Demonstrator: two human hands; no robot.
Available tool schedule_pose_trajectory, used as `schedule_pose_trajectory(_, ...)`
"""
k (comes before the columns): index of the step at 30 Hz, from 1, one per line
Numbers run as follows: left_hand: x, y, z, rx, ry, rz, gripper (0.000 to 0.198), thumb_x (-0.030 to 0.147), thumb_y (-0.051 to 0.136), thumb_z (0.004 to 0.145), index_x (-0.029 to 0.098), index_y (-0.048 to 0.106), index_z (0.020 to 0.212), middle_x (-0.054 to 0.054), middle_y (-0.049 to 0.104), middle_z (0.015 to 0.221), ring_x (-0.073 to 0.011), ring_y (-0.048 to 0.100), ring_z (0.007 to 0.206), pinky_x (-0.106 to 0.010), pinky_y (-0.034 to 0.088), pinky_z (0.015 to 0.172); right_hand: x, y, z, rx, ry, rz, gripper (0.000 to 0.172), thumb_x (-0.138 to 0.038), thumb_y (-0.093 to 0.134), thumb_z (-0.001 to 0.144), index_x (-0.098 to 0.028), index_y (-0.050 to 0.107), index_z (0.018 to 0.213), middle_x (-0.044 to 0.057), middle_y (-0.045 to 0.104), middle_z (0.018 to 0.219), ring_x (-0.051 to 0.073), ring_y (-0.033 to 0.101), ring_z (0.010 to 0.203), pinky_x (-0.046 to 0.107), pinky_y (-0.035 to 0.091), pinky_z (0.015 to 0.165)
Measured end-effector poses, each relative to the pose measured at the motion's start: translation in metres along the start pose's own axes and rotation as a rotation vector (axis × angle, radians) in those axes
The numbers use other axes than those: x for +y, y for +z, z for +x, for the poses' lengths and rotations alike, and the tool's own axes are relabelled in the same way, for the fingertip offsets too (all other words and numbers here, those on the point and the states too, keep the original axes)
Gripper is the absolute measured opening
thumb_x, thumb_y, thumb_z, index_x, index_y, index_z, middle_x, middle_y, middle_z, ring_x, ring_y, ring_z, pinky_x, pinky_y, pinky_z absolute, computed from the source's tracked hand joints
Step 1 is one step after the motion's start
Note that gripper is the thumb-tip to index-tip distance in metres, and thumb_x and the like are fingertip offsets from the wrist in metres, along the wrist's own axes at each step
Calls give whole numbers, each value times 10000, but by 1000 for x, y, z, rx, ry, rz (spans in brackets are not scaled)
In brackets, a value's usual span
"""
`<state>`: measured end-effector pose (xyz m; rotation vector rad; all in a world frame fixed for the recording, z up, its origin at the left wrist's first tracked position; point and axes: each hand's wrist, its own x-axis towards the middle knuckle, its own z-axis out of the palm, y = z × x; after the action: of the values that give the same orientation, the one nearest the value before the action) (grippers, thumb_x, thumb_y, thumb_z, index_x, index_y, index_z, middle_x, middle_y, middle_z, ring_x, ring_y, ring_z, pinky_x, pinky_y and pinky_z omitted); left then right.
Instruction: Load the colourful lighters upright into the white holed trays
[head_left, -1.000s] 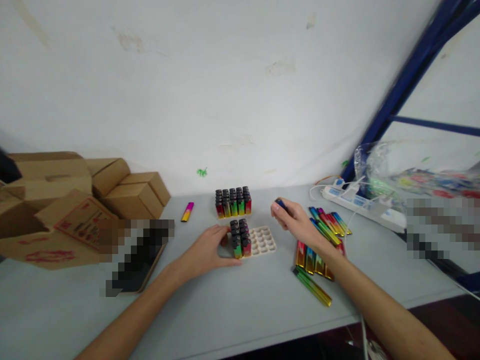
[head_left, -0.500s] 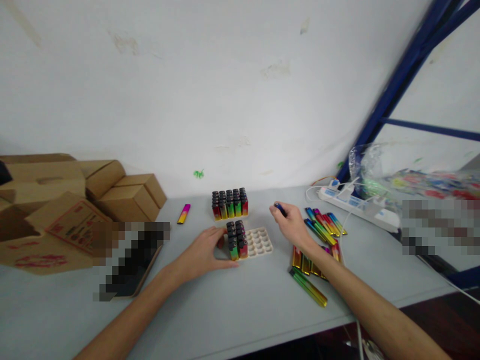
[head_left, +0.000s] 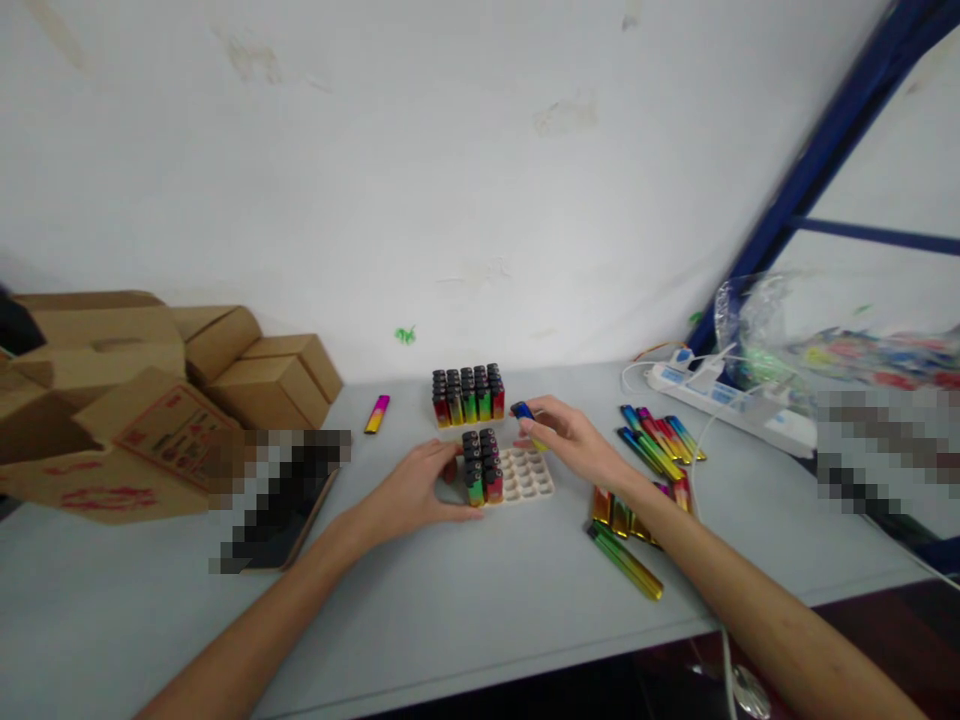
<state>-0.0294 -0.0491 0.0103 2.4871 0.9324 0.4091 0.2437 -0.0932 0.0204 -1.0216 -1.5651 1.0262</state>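
In the head view, your right hand (head_left: pixel 566 440) has its thumb and fingers clamped on a blue-and-yellow lighter (head_left: pixel 523 411), held up over the far side of the pale tray (head_left: pixel 529 475). Its long axis leans: the dark blue end points up and to your left, and the yellow end, partly covered by your fingers, slants down to your right. Your left hand (head_left: pixel 420 490) curves round the left end of the tray, thumb toward you and fingers beyond, set apart with the standing lighters (head_left: pixel 482 468) between them; you cannot tell from here whether they press on the tray. Those lighters stand upright, black tops up, in two columns at that end, and the holes to their right are bare.

Just behind the tray you have a block of lighters (head_left: pixel 469 395), also upright with black tops up. To your right, more lighters lie flat on the table (head_left: pixel 450 610). Among them, a green-and-gold lighter (head_left: pixel 626 560) lies nearest the table's front edge, its dark end pointing away and left, its gold end toward you and right. Well to the left, a pink-and-yellow lighter (head_left: pixel 377 414) lies with its pink end pointing toward the wall (head_left: pixel 480 180).
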Motion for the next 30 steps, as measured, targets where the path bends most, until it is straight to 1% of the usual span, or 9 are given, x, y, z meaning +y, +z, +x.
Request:
schedule_pose_trajectory(3,0,-3,0,-20,13,5,561,649,868,683,189,666,933,-52,682,920,-269,639,858,-367,509,812,-1,2,-2,-62,-13,-77,324,-469,701,959,-169,719,1079,81,728,1066,198,690,989,378,603,939)
schedule_pose_trajectory(5,0,-4,0,-26,16,7,562,641,884,664,192,673,928,-56,690,941,-277,643,883,-372,513,833,0,3,-2,-80,-21,-121,304,-443,737,939,-162,742,1056,79,765,1057,203,708,983,384,594,955)
schedule_pose_trajectory(10,0,-5,-1,-30,15,12,570,629,896,657,186,676,941,-59,689,951,-286,643,905,-381,518,854,5,2,-3,-54,-31,-269,293,-428,736,947,-162,762,1068,67,808,990,197,742,879,337,614,831)
schedule_pose_trajectory(13,-1,-3,-1,-32,9,14,590,628,902,649,178,681,961,-64,690,963,-291,643,909,-392,516,869,4,2,-3,-58,-69,-350,271,-405,707,974,-175,749,1112,57,819,962,195,760,846,319,613,801)
schedule_pose_trajectory(18,-1,-2,0,-42,3,20,601,638,897,650,173,679,961,-65,689,960,-296,640,917,-397,510,871,-2,7,-2,-136,-93,-393,181,-337,695,982,-174,736,1052,52,817,922,195,773,824,294,606,788)
schedule_pose_trajectory(22,0,-4,0,-37,3,27,586,641,897,641,184,669,927,-55,686,944,-286,640,896,-382,510,848,-5,9,-2,-133,-117,-533,122,-293,722,969,-188,743,1028,50,821,962,201,772,861,298,579,827)
schedule_pose_trajectory(24,1,-4,0,-36,-1,26,576,631,898,643,186,668,928,-51,685,939,-283,641,890,-376,510,841,-6,6,-3,-152,-125,-575,142,-297,745,956,-196,744,1055,47,819,983,204,772,891,303,570,849)
schedule_pose_trajectory(28,-1,-3,0,-20,0,34,579,647,883,645,189,678,934,-47,689,939,-281,644,880,-371,513,828,-9,-9,-3,-231,-120,-618,353,-355,796,920,-201,706,1225,69,806,1082,213,762,984,328,565,921)
schedule_pose_trajectory(30,-1,-3,0,-20,5,39,593,662,875,651,187,678,948,-52,693,953,-283,644,884,-376,515,834,-11,-23,-2,-213,-108,-679,339,-335,765,945,-201,695,1249,80,798,1109,206,754,974,331,565,921)
